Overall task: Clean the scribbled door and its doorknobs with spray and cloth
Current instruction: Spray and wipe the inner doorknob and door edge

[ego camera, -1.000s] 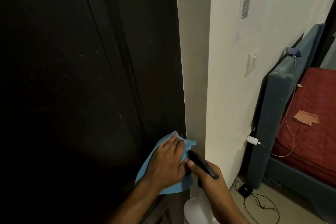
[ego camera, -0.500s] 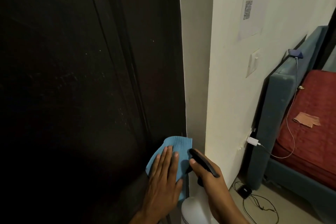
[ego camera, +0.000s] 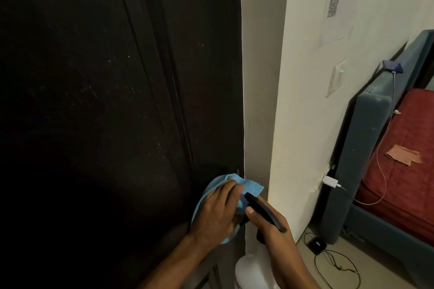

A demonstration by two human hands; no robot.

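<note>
The dark brown wooden door (ego camera: pixel 94 112) fills the left of the view, with faint pale specks across its panel. Low on the door, near its right edge, the left hand (ego camera: pixel 216 213) presses a light blue cloth (ego camera: pixel 249 187) flat against the wood; the fingers lie nearly straight on top, with cloth showing above and to both sides of that grip. Just right of the cloth, the right hand (ego camera: pixel 274 230) has its grip curled round the black trigger head of a white plastic spray bottle (ego camera: pixel 251 270), thumb beside the nozzle, bottle body hanging below.
</note>
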